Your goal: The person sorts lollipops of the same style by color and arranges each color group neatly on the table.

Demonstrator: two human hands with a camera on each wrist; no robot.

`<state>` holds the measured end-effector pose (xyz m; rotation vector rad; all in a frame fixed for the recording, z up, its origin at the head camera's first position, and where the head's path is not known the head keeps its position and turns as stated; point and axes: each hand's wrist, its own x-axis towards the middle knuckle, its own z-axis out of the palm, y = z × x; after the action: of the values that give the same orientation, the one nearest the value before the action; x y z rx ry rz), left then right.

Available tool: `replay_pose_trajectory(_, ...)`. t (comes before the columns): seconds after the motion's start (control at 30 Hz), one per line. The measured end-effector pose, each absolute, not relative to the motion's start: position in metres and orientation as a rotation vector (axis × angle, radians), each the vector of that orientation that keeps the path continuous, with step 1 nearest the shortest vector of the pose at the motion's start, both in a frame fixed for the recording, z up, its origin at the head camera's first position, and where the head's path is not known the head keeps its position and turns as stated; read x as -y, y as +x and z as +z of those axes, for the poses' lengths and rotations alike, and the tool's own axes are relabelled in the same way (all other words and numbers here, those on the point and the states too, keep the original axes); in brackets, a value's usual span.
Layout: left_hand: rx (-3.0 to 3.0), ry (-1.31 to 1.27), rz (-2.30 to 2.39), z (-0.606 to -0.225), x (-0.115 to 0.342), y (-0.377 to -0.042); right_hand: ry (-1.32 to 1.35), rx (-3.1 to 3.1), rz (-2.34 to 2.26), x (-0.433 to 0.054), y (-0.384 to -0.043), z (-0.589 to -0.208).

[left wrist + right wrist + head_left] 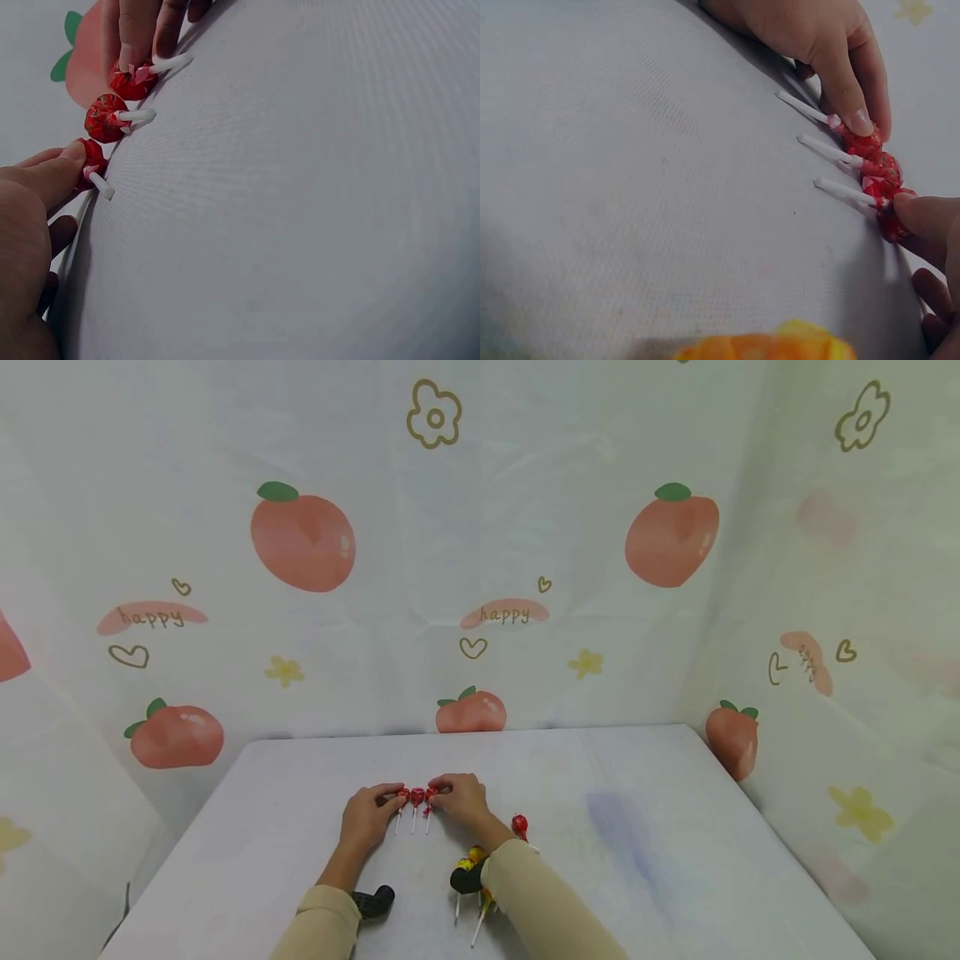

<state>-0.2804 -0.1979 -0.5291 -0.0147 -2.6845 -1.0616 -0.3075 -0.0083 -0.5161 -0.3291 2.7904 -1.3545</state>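
Three red-wrapped lollipops lie side by side on the white table, their white sticks pointing toward the person. My left hand [366, 817] pinches the head of the left lollipop [93, 166] between thumb and fingers. Between the hands lies the middle lollipop [417, 797], touched by neither as far as I can see. At the other end, my right hand [463, 801] pinches the head of the right lollipop [889, 217]. In the right wrist view the three heads sit close together in a row.
Another red lollipop [520, 825] lies right of the right forearm. Several yellow-wrapped lollipops [465, 864] lie under the right wrist, partly hidden by the sleeve and black wrist camera [467, 881]. Behind the table [637, 760] hangs a fruit-printed cloth [570, 693].
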Motion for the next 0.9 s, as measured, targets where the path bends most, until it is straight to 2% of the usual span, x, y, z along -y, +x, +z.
replay_pose_trajectory(0.9, 2.678, -0.010, -1.066, -0.5284, 0.1975, -0.2801, -0.337, -2.682, -1.379, 0.0025, -0.3068, -0.5064)
